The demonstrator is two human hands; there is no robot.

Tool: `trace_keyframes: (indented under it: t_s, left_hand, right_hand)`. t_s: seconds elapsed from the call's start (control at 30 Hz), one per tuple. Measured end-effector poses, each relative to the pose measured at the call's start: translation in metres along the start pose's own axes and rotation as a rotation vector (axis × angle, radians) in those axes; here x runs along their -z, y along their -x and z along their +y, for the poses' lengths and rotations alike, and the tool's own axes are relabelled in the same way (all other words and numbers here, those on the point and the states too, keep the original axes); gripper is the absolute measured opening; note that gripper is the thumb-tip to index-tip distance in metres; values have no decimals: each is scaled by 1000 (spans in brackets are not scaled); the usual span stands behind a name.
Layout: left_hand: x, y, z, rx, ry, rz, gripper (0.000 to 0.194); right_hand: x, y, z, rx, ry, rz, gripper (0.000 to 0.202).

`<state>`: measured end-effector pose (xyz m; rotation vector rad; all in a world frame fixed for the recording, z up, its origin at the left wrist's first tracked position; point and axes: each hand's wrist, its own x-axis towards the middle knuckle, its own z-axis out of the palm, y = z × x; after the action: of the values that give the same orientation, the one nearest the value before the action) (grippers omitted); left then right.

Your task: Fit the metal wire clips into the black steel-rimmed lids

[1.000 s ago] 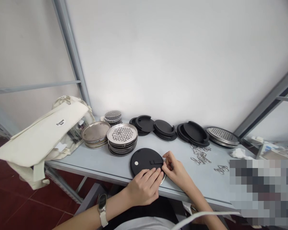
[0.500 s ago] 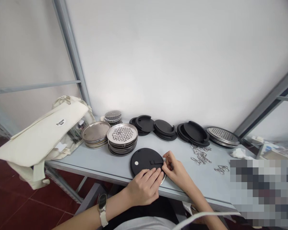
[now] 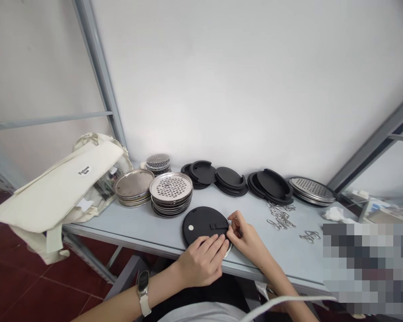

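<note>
A round black disc [image 3: 201, 217] with a white dot and a narrow slot lies near the table's front edge, a silvery rim showing under its lower right side. My left hand [image 3: 204, 261] rests on its front part, fingers stretched out and lying flat. At the disc's right edge, my right hand [image 3: 240, 232] pinches a small metallic piece [image 3: 229, 222] between thumb and forefinger, by the end of the slot. Most of that piece is hidden by the fingers.
Behind the disc stand a stack of metal graters [image 3: 171, 188], plain metal discs [image 3: 134, 183] and black round parts [image 3: 230, 179]. Metal clips [image 3: 280, 217] lie to the right, near more graters [image 3: 312, 190]. A cream bag [image 3: 63, 183] sits at the left.
</note>
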<state>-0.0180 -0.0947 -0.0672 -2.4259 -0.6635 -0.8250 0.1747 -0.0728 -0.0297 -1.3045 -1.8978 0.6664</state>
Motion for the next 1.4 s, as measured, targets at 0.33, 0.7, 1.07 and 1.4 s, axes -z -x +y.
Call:
trace_keyframes:
  t_s: [0.33,0.7,1.07,1.4]
  left_hand:
    - [0,0,0,-2,-6,-6,46]
    - [-1,0,1,-5,-19,-9,47]
    - [2,-1,0,-4,-6,7,46]
    - [0,0,0,-9,-16,-1,47]
  right_hand:
    - [0,0,3,-1,15,-11,9]
    - [-1,1,4,-3,2,-7,10]
    - [0,0,6,-5,8,6,6]
    - [0,1,4,-3,23,24,7]
